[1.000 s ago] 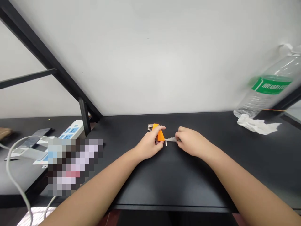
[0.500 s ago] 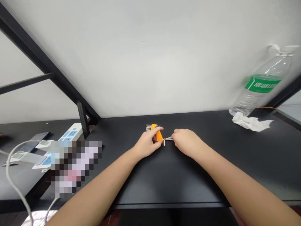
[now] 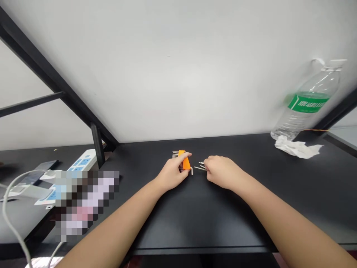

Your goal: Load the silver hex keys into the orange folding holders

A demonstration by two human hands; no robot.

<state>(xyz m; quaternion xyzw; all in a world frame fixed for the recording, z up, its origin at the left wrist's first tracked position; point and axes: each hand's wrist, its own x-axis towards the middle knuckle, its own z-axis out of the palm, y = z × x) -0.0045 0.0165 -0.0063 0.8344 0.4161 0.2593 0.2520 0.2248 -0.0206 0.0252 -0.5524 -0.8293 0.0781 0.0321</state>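
Note:
My left hand (image 3: 175,174) is closed around an orange hex key holder (image 3: 184,160), thumb and fingers pinching it from the near and far sides. Several thin metal shanks (image 3: 175,154) stick out of the holder's left side, and a bent hex key end (image 3: 192,171) shows at its right near corner. A short distance to the right, my right hand (image 3: 221,170) is closed on loose hex keys (image 3: 200,168), whose tips point left toward the holder. The fingers cover their other ends. Both hands rest low over the black desk (image 3: 192,212).
A clear plastic bottle (image 3: 309,102) with a green label leans against the wall at the right, crumpled tissue (image 3: 298,148) beside its base. To the left are a power strip (image 3: 83,162), a white cable (image 3: 13,223), a dark phone (image 3: 41,171) and a black frame post (image 3: 97,143).
My right hand's hex keys have come away from the holder and fanned out, so a gap now shows between them. The left hand still grips the holder. The camera view has shifted slightly.

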